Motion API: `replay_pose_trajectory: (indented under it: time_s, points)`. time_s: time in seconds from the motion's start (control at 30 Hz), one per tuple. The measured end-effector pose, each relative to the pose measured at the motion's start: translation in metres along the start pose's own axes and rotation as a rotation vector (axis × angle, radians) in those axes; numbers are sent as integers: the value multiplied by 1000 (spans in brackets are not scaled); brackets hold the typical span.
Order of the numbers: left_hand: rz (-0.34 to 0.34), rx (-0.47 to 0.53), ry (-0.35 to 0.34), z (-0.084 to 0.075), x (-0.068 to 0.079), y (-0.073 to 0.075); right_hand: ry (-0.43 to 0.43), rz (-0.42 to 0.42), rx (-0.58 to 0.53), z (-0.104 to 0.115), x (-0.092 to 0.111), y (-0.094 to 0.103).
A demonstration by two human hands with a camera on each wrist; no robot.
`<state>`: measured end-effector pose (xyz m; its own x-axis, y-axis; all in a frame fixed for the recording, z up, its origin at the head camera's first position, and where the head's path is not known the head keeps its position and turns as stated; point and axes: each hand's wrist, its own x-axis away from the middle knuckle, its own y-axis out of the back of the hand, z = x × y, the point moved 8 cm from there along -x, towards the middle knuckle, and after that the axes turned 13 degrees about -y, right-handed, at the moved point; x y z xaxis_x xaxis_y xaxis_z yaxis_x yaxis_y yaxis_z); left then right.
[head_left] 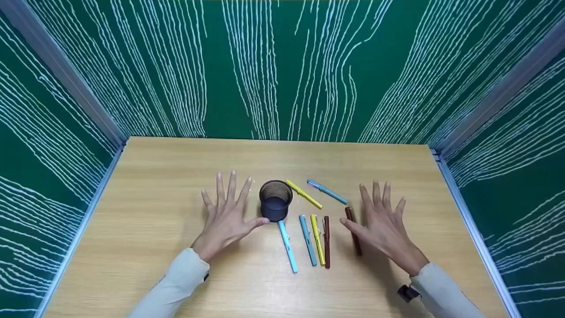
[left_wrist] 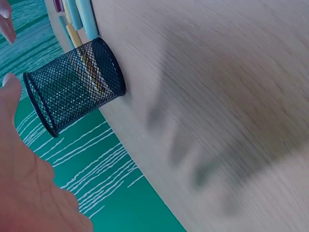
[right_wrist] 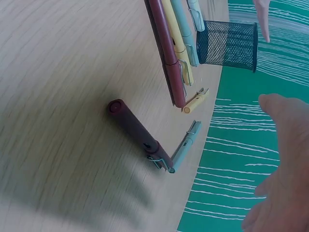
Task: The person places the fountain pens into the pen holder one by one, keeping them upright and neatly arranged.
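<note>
My left hand (head_left: 226, 220) has its fingers spread beside a black mesh pen cup (head_left: 276, 208), the thumb tip overlapping the cup's edge in the head view. In the left wrist view the upright cup (left_wrist: 77, 84) is apart from the thumb. With fingers splayed, my right hand (head_left: 383, 225) hovers over the right side, holding nothing. Under its thumb lies a dark red pen (head_left: 355, 238). Left of that, side by side, are another dark red pen (head_left: 327, 247), a yellow pen (head_left: 318, 247) and a blue pen (head_left: 308, 243). A light blue pen (head_left: 288, 249) lies just before the cup.
Behind that row, a yellow pen (head_left: 304, 194) slants away from the cup and a blue pen (head_left: 327, 191) points toward the right hand. The wooden table (head_left: 176, 152) meets green walls (head_left: 287, 88) with white wavy lines at the back and sides.
</note>
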<state>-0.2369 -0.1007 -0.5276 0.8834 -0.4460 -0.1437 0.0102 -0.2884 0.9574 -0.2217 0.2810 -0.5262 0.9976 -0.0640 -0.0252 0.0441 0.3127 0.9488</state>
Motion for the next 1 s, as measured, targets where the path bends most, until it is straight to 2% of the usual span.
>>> replay_pose_trajectory:
  time_s: [0.33,0.57,0.77,0.9,1.0]
  points:
    - [64,27,-7,-3,-7,-2,-37,25,-29,-1,0,-4]
    - [84,87,-15,-4,-13,0,-30,-14,-76,2,2,-6]
    - [38,225,-45,-2,-20,0,6,-100,-181,3,4,-6]
    - [22,367,-75,-1,-27,-3,4,-132,-257,1,8,-8]
    - [17,492,-68,2,-28,-9,-1,-134,-292,1,10,-13]
